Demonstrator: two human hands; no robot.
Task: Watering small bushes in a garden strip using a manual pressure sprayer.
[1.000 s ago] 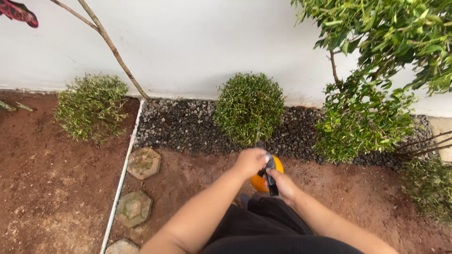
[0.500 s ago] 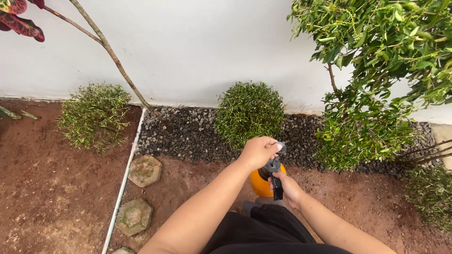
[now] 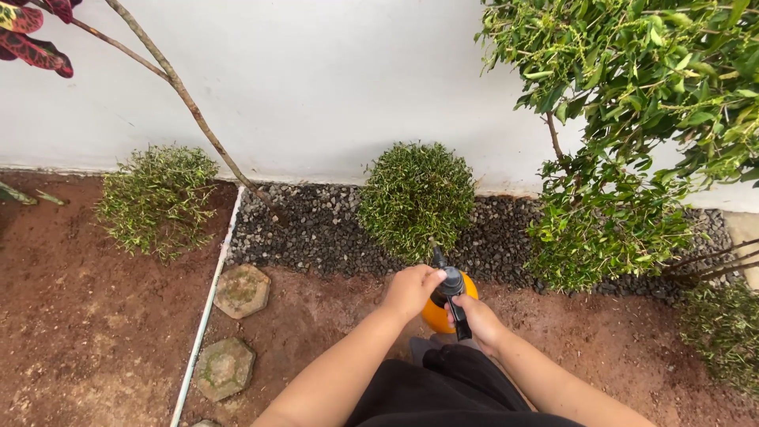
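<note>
Both hands on an orange spray bottle (image 3: 439, 313)

The left hand (image 3: 411, 291) grips its dark top; the right hand (image 3: 477, 320) clasps the black handle (nozzle facing a round shrub (image 3: 417, 198)).

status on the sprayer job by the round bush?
Done: nothing shows; no wet patch visible on the soil or gravel. In hand: both hands on the orange sprayer, left hand at its black top, right hand on the handle. Left: round bush and neighbouring shrubs look unsprayed, hard to tell.

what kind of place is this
Most likely a home garden bed along a white wall: clipped round shrubs, dark gravel and bare red soil.
</note>
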